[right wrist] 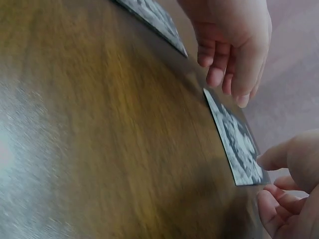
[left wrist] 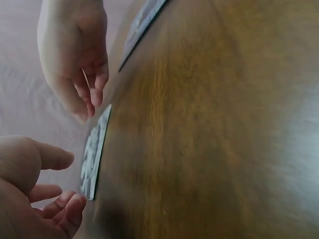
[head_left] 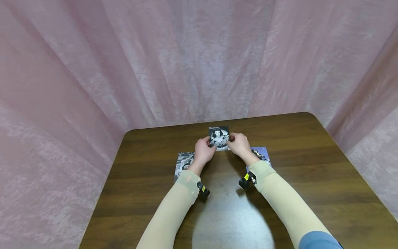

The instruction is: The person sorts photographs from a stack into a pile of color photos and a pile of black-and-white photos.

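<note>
grip: left hand [head_left: 203, 151] and right hand [head_left: 240, 144] at centre photo [head_left: 219, 137] edges, fingers loose, not clamped
risk: photo skids toward 12 o'clock on slick table [head_left: 304, 166]

A dark brown wooden table [head_left: 311, 173] with rounded far corners fills the lower half of the head view — its grain runs left to right. Pale light pools in a soft glare on the near part of the top. Pink crinkled cloth [head_left: 93, 69] hangs behind and on both sides, in long folds, closing off the room.
</note>
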